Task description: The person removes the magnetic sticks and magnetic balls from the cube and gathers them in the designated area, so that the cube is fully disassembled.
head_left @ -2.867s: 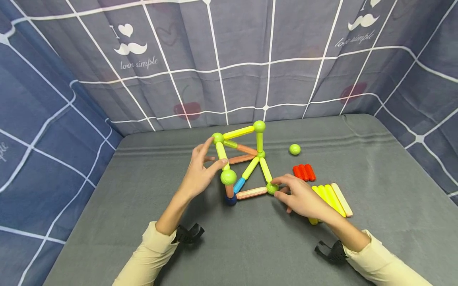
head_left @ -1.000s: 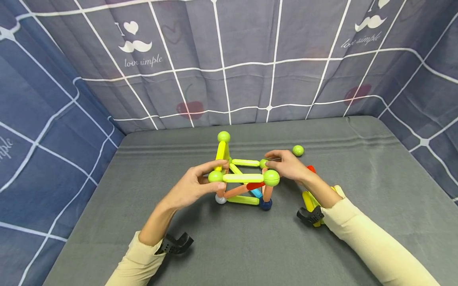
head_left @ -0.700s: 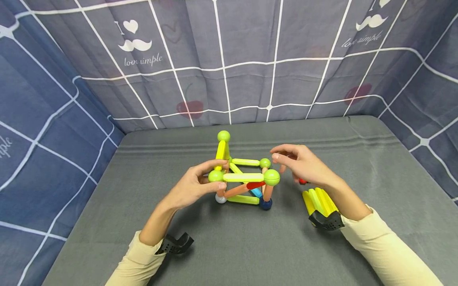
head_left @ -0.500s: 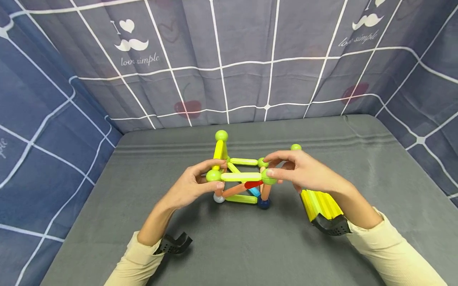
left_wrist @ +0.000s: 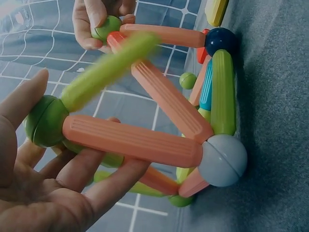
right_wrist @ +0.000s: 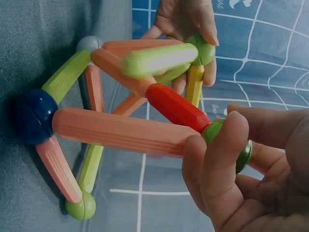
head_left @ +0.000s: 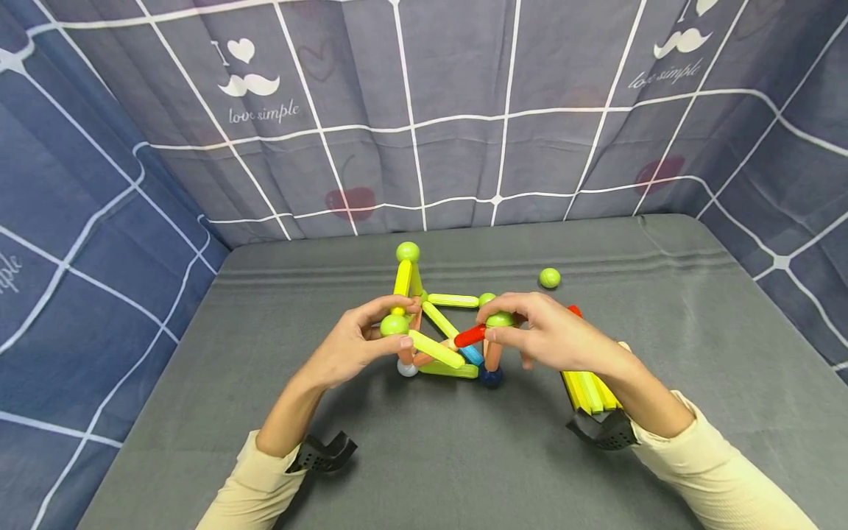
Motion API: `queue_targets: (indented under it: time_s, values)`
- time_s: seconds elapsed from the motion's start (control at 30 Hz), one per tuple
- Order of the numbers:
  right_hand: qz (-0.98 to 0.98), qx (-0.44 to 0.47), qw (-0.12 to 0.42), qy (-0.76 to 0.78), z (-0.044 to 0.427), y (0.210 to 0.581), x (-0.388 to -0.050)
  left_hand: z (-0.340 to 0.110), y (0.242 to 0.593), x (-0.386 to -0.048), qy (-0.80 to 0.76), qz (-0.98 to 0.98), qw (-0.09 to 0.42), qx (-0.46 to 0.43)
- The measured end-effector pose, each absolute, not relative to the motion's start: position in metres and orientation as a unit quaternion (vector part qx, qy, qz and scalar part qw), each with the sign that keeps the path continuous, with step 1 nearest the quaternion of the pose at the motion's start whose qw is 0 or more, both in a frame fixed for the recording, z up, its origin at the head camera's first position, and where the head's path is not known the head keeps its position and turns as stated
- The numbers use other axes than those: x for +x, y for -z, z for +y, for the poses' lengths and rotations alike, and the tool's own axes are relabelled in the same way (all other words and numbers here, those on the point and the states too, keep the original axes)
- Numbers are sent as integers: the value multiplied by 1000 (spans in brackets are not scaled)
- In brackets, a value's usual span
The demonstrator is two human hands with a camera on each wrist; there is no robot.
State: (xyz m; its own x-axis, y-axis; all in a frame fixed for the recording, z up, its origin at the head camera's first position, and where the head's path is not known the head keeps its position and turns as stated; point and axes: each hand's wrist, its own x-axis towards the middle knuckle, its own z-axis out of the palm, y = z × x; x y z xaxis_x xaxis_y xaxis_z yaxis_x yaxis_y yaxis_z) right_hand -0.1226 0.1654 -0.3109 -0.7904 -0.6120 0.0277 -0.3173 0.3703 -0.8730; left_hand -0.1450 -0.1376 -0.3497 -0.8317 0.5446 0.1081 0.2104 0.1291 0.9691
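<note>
A frame of magnetic rods and balls stands on the grey cloth. My left hand (head_left: pixel 364 340) holds the green ball (head_left: pixel 394 326) at its upper left front corner; the fingers pass behind an orange rod (left_wrist: pixel 130 140). My right hand (head_left: pixel 553 335) pinches the green ball (right_wrist: pixel 227 140) at the upper right front corner, above the navy ball (head_left: pixel 490 377). A red rod (head_left: pixel 470 336) meets that ball. From the left ball a yellow-green rod (head_left: pixel 437 350) slants down toward me, its other end free and blurred in both wrist views. A white ball (left_wrist: pixel 224 159) sits at the base.
One loose green ball (head_left: pixel 550 278) lies behind my right hand. Several yellow rods (head_left: pixel 589 390) lie side by side near the right wrist, with a red piece (head_left: pixel 575 311) partly hidden behind the hand. A grid-patterned curtain (head_left: pixel 457 162) closes the back.
The frame has been turned since the oldest view. My right hand moved from a lower back ball to the upper front one. The yellow-green rod has come off that ball and swung down.
</note>
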Motion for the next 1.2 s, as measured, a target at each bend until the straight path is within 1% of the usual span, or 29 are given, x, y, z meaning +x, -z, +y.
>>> queue_targets:
  time_s: [0.13, 0.23, 0.43, 0.67, 0.9, 1.03, 1.2]
  values:
    - [817, -265, 122, 497, 168, 310, -122, -140, 351, -145, -603, 746, 126, 252]
    - [824, -245, 100, 501, 168, 309, -122, -141, 352, -144, -609, 741, 127, 252]
    - [824, -220, 83, 515, 172, 312, -120, -140, 351, -144, -618, 732, 134, 253]
    - [814, -216, 70, 534, 184, 313, -115, -139, 351, -144, -625, 727, 134, 252]
    - [827, -178, 60, 529, 212, 316, -110, -138, 351, -144, -629, 723, 139, 250]
    - [823, -129, 48, 552, 235, 326, -111, -138, 351, -144, -622, 730, 137, 248]
    - [824, -55, 18, 563, 265, 343, -117, -138, 351, -144, -635, 717, 141, 251]
